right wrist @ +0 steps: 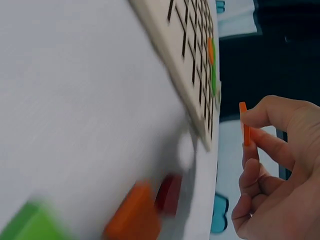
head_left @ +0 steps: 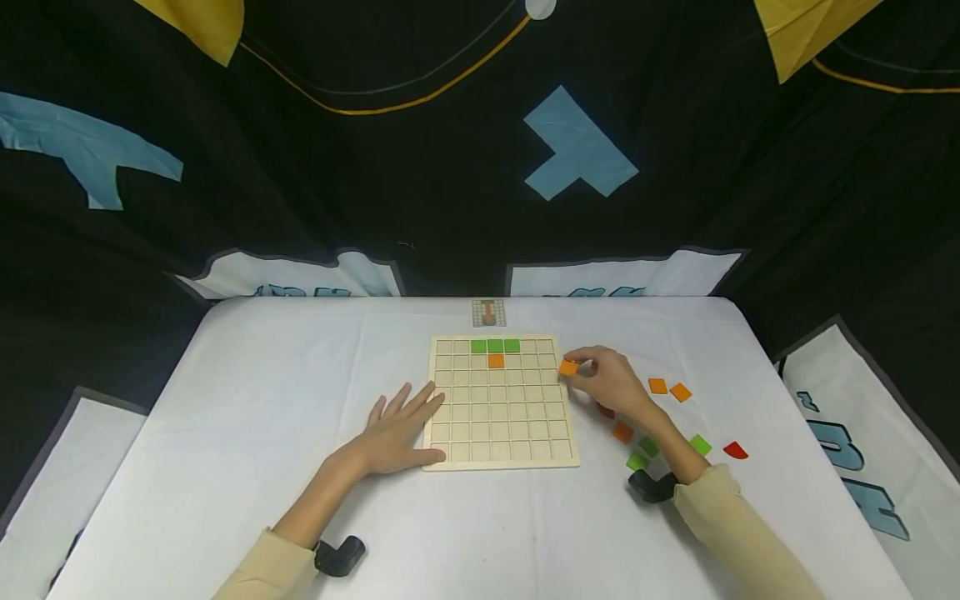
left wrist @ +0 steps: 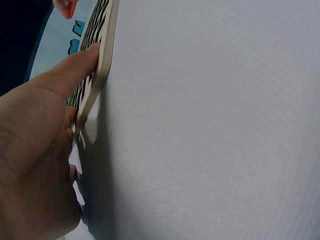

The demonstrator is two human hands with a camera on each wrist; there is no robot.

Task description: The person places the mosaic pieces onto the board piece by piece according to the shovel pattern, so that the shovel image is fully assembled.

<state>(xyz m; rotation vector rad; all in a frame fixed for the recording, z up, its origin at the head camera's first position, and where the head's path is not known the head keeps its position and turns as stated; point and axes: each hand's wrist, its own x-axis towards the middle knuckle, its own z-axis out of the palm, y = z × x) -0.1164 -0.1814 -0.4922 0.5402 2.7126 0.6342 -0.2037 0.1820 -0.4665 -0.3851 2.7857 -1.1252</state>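
Note:
A square wooden grid board (head_left: 498,421) lies on the white table. Along its far row sit three green square tiles (head_left: 495,346), with one orange tile (head_left: 496,361) just below the middle one. My left hand (head_left: 397,435) rests at the board's left edge, fingers spread and fairly straight, with the thumb (left wrist: 82,65) on the near left corner. Between thumb and fingers my right hand (head_left: 609,382) pinches an orange square tile (right wrist: 244,125), raised beside the board's right edge.
Right of the board lie loose orange tiles (head_left: 657,386), green tiles (head_left: 701,445) and a red rounded piece (head_left: 736,451). A small picture card (head_left: 489,312) lies beyond the board. Black wrist mounts (head_left: 340,557) show at both sleeves. A dark patterned curtain (head_left: 450,183) hangs behind the table.

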